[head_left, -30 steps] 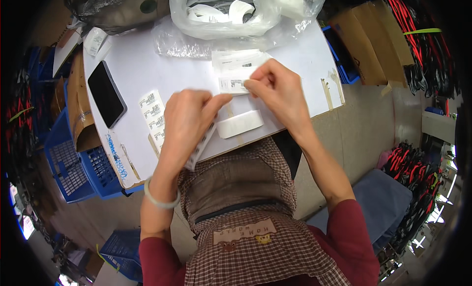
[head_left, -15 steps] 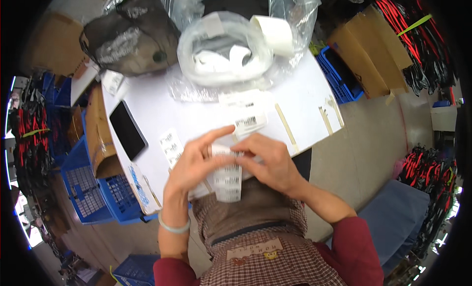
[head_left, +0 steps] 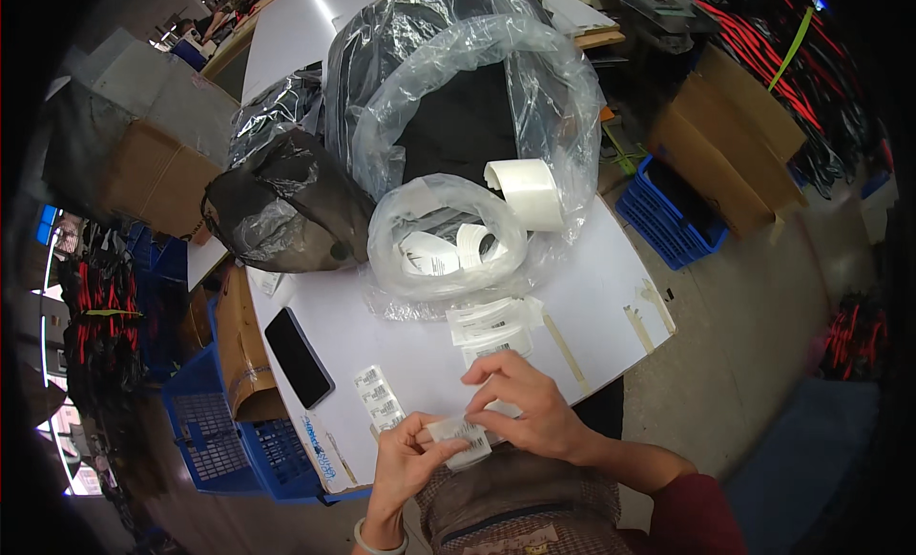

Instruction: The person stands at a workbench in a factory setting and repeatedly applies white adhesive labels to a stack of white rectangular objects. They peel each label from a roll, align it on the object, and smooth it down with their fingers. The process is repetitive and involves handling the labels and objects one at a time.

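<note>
My left hand [head_left: 408, 464] pinches a white strip of barcode labels [head_left: 462, 444] between thumb and fingers, just over the table's near edge. My right hand [head_left: 525, 410] has its thumb and a finger closed at the strip's upper corner, with the index finger raised and bent. Whether a single label is between those fingertips is too small to tell. On the table beyond my right hand lie flat white labelled packets [head_left: 494, 328]. Another strip of barcode labels [head_left: 379, 399] lies to the left of my hands.
On the white table [head_left: 382, 335] are a dark phone [head_left: 300, 357], a clear plastic bag [head_left: 391, 259] holding label rolls, a white roll [head_left: 532, 194] and a dark mesh bag [head_left: 286, 211]. A large plastic-wrapped black item [head_left: 458, 116] stands behind. Blue crates [head_left: 215, 445] flank the table.
The view has tilted up, showing more of the table's far side. The label strip hung lengthwise below my hands; now a short part shows, tilted in my left hand.
</note>
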